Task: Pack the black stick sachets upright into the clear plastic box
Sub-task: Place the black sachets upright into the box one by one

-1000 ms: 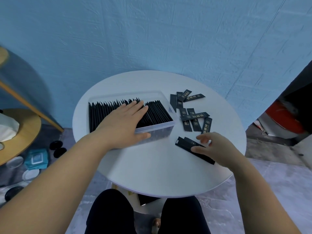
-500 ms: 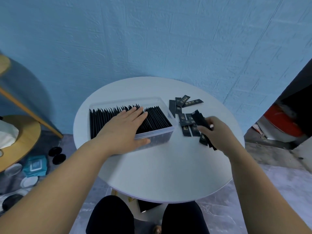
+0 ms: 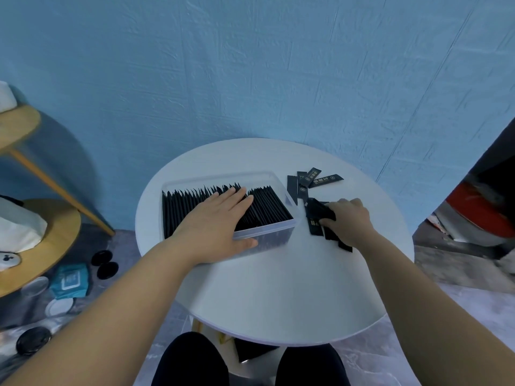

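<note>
The clear plastic box point(image 3: 281, 184) sits on the left half of the round white table point(image 3: 278, 288), filled with a row of black stick sachets point(image 3: 267, 207) standing on edge. My left hand point(image 3: 214, 227) lies flat across the sachet tops, thumb against the box's near wall. My right hand point(image 3: 348, 220) grips a bunch of black sachets point(image 3: 317, 215) just right of the box, over other loose sachets point(image 3: 315, 231) on the table. A few more loose sachets point(image 3: 312, 178) lie behind it near the box's far right corner.
A wooden tiered stand point(image 3: 41, 240) with white tissue is at the left. On the floor lie a teal packet point(image 3: 71, 280) and several round dark lids point(image 3: 104, 264). A blue wall stands behind the table. My knees are under the near edge.
My right hand lifted a bunch of sachets from the near right of the table and moved it left and back toward the box. My left hand stayed on the box.
</note>
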`<state>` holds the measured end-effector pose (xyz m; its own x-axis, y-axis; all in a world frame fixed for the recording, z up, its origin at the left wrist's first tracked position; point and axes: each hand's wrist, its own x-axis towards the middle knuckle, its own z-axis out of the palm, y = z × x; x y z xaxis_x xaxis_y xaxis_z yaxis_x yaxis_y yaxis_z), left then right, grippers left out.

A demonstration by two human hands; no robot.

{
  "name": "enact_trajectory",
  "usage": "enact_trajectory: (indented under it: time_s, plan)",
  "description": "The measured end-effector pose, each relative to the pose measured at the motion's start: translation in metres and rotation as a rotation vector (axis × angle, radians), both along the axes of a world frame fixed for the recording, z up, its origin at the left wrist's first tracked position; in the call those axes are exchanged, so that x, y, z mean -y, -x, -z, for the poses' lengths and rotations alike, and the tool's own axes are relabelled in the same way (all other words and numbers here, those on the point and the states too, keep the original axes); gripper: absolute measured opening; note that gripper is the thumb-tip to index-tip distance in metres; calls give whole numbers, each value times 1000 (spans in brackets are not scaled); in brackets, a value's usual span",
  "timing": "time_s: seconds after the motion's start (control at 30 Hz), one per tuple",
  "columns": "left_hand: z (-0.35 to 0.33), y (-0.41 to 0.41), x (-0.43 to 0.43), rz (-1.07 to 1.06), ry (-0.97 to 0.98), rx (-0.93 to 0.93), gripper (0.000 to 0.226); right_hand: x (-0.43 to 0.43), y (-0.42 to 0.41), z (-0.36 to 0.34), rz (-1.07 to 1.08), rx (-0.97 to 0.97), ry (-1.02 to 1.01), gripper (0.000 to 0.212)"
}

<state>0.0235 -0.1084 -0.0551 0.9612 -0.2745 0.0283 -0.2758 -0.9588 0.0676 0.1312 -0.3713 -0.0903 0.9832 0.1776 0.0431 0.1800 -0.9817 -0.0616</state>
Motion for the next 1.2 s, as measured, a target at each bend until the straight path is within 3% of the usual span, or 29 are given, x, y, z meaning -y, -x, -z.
enact_trajectory:
  time_s: [0.07,0.13,0.3,0.53,0.87,1.07,1.2]
  plan:
    - [0,0,0,2,1,-1,84,-2,1,-6,7,21,-66,26]
    - [0,0,0,0,0,-1,84,-5,5,-14,7,16,-258,16]
    - [0,0,0,-2,-3,1,84,11,18,-21,112,40,-527,17]
    - [1,0,0,3,4,7,84,34,36,15,357,-91,-526,36]
    - [1,-1,0,-3,-12,7,84,33,34,-7,343,-271,-584,20]
    - [2,-1,0,2,-5,13,85,34,37,8,304,-132,-586,16]
    - [2,0,0,4,-19,9,85,20,51,-5,288,-65,-879,12]
